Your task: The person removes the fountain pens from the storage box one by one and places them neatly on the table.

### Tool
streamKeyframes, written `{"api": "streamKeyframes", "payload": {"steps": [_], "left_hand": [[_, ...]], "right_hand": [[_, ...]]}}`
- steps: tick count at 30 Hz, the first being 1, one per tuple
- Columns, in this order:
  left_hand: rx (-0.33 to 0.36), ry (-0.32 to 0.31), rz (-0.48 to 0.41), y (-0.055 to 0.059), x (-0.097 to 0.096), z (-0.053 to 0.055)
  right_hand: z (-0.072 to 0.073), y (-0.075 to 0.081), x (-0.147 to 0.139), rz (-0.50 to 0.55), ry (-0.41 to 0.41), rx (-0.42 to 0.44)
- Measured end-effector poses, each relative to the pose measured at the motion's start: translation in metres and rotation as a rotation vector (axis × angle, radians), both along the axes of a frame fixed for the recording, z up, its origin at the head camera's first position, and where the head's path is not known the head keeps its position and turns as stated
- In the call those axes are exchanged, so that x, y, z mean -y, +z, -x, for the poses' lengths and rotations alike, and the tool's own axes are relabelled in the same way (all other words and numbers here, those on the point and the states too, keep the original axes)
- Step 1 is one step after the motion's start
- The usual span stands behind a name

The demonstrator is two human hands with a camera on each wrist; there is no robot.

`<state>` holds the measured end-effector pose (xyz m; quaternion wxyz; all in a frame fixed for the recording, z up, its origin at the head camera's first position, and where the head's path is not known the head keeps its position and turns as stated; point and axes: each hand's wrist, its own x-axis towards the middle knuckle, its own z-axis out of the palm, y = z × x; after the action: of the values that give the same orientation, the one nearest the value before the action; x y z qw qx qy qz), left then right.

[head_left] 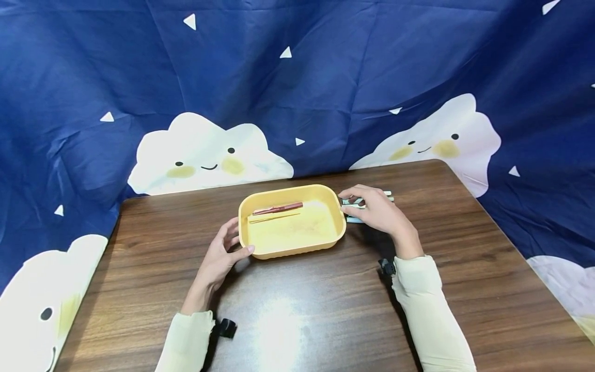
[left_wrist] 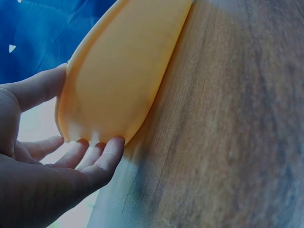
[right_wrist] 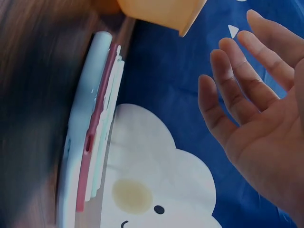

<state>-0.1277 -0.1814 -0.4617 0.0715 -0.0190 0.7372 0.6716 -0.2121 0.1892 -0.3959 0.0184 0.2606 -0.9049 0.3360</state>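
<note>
A shallow yellow tray (head_left: 297, 236) with rounded corners lies on the table. Inside it are a dark red pen (head_left: 287, 207) and thin yellow sticks (head_left: 274, 217). My left hand (head_left: 219, 257) grips the tray's left end, thumb at the near corner and fingertips against the outer wall (left_wrist: 109, 80). Just beyond the right end, my right hand (head_left: 377, 209) hovers with loosely bent, spread fingers (right_wrist: 232, 71) and holds nothing. Below it lie several pens, partly hidden in the head view: a pale blue one (right_wrist: 85, 104), a dark red one (right_wrist: 99, 114) and thinner whitish ones.
The brown wooden table (head_left: 325, 294) ends at its back edge against a dark blue cloth (head_left: 316, 93) with smiling white clouds. A small black device (head_left: 226, 328) shows at the left wrist, another (head_left: 386, 266) at the right.
</note>
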Motion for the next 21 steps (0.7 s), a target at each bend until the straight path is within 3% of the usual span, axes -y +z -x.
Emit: {"api": "streamKeyframes", "payload": {"steps": [21], "left_hand": [[-0.02,-0.011,-0.029,0.0,-0.001,0.0]], "right_hand": [[-0.002,-0.006,0.037,0.036,0.087,-0.028]]}}
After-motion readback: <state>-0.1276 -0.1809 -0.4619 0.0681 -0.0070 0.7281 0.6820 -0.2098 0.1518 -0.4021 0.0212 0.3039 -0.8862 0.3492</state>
